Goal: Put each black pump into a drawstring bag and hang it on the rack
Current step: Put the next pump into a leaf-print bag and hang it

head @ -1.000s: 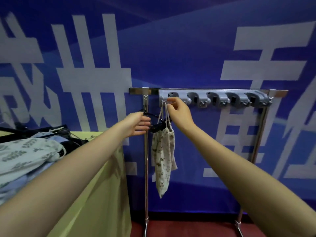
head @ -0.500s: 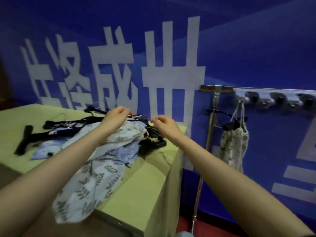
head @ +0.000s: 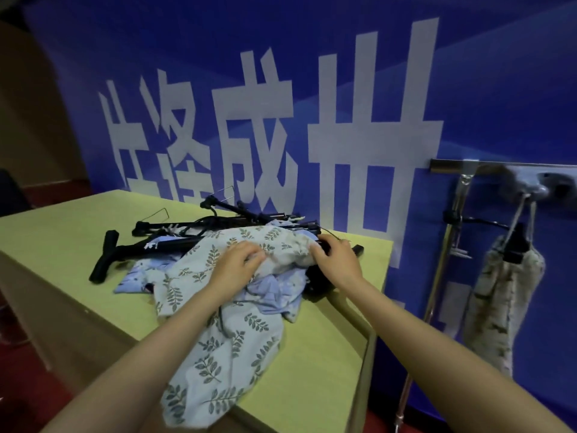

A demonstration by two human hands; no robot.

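Note:
A pile of drawstring bags lies on the yellow-green table [head: 62,235], with a leaf-patterned bag [head: 218,342] on top that hangs over the front edge. A pale blue bag [head: 274,290] lies under it. Several black pumps lie behind and beneath the cloth; one pump [head: 143,248] with a T-handle sticks out to the left. My left hand [head: 237,264] grips the leaf-patterned bag near its top, fingers curled into the cloth. My right hand [head: 338,260] curls its fingers round the same bag's right edge, above a black pump part. One filled patterned bag [head: 499,295] hangs by its cords from the rack [head: 499,166].
The rack's chrome post [head: 446,254] stands just right of the table's corner, against a blue banner wall. Grey hooks [head: 530,185] line the rack bar. Thin wire hangers lie among the pumps at the table's back. Red floor shows below.
One second ago my hands were at the rack with the hung bag. I have turned left to the table, and both hands have come down onto the leaf-patterned bag.

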